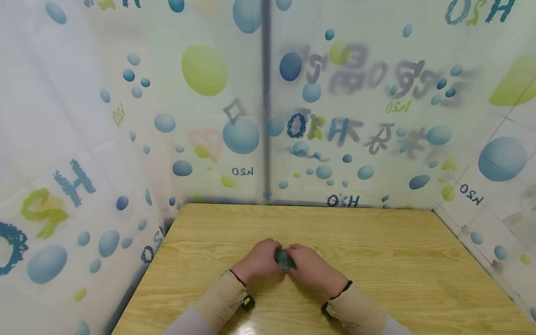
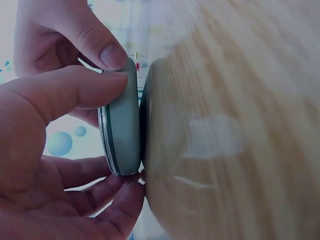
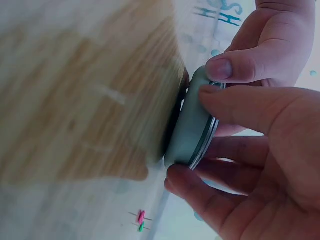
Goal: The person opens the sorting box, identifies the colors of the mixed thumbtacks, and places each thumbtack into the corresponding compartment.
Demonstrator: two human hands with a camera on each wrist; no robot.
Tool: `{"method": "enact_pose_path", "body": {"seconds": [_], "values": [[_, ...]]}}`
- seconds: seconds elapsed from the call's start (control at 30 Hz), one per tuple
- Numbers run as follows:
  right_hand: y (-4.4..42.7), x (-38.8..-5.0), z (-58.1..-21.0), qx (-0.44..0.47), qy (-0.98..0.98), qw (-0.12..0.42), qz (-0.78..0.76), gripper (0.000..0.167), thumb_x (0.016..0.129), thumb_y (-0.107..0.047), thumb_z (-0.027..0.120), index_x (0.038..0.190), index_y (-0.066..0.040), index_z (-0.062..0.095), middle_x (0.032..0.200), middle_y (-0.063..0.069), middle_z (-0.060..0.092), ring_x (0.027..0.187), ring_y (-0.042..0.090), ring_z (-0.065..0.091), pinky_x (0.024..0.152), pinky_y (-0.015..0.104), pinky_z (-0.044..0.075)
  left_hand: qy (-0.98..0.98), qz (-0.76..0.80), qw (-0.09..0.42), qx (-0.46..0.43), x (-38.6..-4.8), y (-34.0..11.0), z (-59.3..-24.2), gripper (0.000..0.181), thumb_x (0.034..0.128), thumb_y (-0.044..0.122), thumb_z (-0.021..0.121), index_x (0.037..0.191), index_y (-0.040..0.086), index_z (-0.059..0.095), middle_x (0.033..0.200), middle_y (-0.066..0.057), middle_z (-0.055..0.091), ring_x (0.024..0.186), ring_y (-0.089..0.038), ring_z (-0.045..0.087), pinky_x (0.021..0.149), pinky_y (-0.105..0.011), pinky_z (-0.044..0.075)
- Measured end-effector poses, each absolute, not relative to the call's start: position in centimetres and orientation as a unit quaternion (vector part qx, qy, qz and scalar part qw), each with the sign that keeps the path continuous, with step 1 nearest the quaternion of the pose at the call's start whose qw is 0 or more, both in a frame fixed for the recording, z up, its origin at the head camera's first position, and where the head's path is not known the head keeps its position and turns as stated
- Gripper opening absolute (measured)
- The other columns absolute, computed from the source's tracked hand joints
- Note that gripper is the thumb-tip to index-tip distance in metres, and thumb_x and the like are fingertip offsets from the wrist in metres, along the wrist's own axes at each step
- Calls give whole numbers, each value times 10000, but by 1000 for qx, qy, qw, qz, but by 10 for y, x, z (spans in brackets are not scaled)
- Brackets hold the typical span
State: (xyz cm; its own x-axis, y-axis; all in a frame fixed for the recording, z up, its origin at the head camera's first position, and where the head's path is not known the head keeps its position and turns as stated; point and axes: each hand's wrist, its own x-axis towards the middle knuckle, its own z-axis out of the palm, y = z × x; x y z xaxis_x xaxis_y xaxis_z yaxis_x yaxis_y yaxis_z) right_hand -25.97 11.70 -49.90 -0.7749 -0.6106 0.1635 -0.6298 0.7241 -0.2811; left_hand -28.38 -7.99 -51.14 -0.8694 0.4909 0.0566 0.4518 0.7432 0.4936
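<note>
Near the middle of the table, both hands hold a small round pale-green case (image 1: pixel 285 259) with a dark green band and a shiny clear or silvery rim. The left hand (image 1: pixel 263 261) grips its left side, thumb on the upper edge and fingers underneath in the left wrist view, where the case (image 2: pixel 124 127) stands close to the wood. From the other side the right hand (image 1: pixel 311 267) pinches it; the right wrist view has both thumbs side by side on the case's (image 3: pixel 189 130) edge. Parts of the case's face are hidden by the hands.
The wooden table (image 1: pixel 377 237) reaches back to a hanging sheet (image 1: pixel 356 102) printed with blue and green dots. A tiny yellow-orange ring (image 1: pixel 316 248) lies just beyond the right hand. More printed sheets stand at left and right.
</note>
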Motion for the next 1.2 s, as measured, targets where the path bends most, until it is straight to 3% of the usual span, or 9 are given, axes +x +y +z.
{"method": "enact_pose_path", "body": {"seconds": [0.1, 0.27, 0.47, 0.6, 0.93, 1.2], "values": [[117, -259, -497, 342, -927, 33, 152, 204, 894, -104, 840, 1052, -29, 735, 1102, 164, 766, 997, 295, 751, 852, 414, 620, 933, 257, 49, 248, -285, -80, -512, 639, 707, 293, 968, 1236, 29, 724, 1086, -71, 688, 901, -157, 623, 849, -318, 562], [118, -258, -496, 361, -921, 60, 132, 117, 877, -108, 840, 888, -105, 723, 845, 36, 741, 771, 164, 701, 684, 306, 553, 929, 268, 57, 248, -286, -80, -511, 555, 683, 294, 958, 1137, 61, 739, 1003, -24, 658, 835, -119, 571, 792, -279, 526], [117, -254, -493, 377, -915, 80, 118, 322, 853, -84, 802, 657, -176, 564, 607, -64, 531, 548, 41, 454, 554, 245, 359, 922, 288, 72, 247, -286, -80, -511, 468, 668, 281, 936, 1050, 84, 751, 954, 1, 643, 788, -107, 542, 734, -255, 488], [115, -252, -492, 380, -915, 85, 103, 394, 860, -88, 787, 621, -200, 495, 586, -83, 456, 526, 30, 374, 549, 239, 311, 919, 295, 79, 249, -285, -82, -511, 462, 670, 282, 933, 1047, 83, 754, 955, 11, 647, 792, -98, 542, 729, -246, 483], [111, -251, -493, 392, -913, 92, 67, 402, 837, -97, 780, 612, -215, 468, 579, -92, 439, 534, 43, 333, 559, 247, 283, 918, 290, 82, 257, -286, -85, -512, 464, 664, 245, 920, 1062, 80, 746, 968, 11, 661, 793, -96, 552, 724, -243, 490], [110, -250, -493, 393, -913, 93, 57, 375, 815, -114, 811, 611, -195, 507, 596, -80, 484, 546, 38, 393, 531, 234, 321, 918, 286, 86, 261, -287, -86, -511, 478, 667, 232, 935, 1074, 77, 738, 971, 8, 666, 787, -99, 556, 715, -243, 492]]}}
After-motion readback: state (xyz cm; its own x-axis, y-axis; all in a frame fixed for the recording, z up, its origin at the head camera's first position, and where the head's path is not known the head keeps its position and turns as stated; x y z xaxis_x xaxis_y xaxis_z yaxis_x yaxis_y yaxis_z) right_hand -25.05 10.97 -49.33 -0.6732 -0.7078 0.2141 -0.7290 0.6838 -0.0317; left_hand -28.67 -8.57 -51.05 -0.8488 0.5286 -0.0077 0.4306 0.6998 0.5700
